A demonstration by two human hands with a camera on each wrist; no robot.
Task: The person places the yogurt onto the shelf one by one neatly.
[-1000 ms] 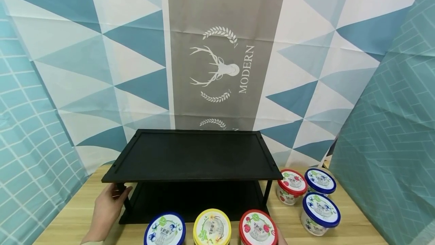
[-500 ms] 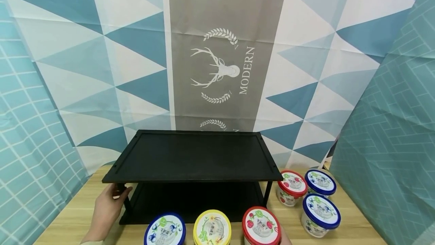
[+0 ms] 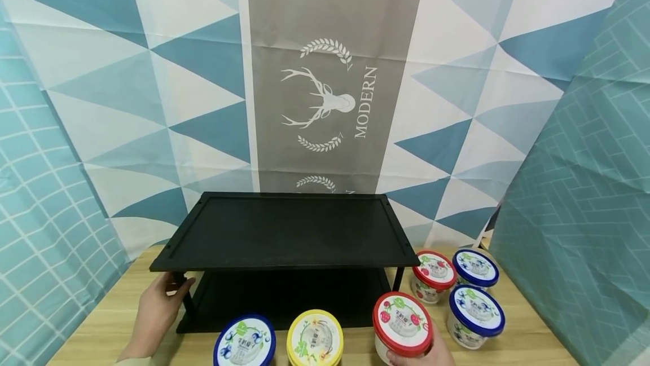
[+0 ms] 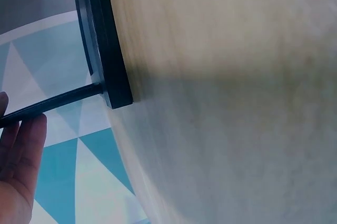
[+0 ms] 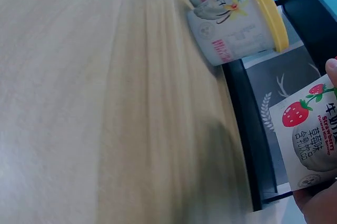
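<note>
My left hand (image 3: pixel 157 309) grips the front left post (image 4: pixel 58 100) of a black two-tier shelf (image 3: pixel 289 230), thumb on one side and fingers on the other. My right hand (image 3: pixel 431 349) holds a tub with a red lid (image 3: pixel 403 323) and strawberry print, its fingers round the side. In the right wrist view this strawberry tub (image 5: pixel 308 134) is above the tabletop, beside the shelf's lower tier (image 5: pixel 253 140). Left of it, in front of the shelf, stand a yellow-lidded tub (image 3: pixel 315 338) and a blue-lidded tub (image 3: pixel 245 342) with blueberry print.
On the wooden table (image 3: pixel 528 338) right of the shelf stand another red-lidded tub (image 3: pixel 434 276) and two blue-lidded tubs, one nearer (image 3: pixel 476 315) and one farther back (image 3: pixel 475 268). Patterned cloth (image 3: pixel 325 101) hangs behind the table and along both sides.
My right hand has lifted the red-lidded strawberry tub and moved it to the right and away from me, apart from the yellow one. The left hand keeps its hold on the post.
</note>
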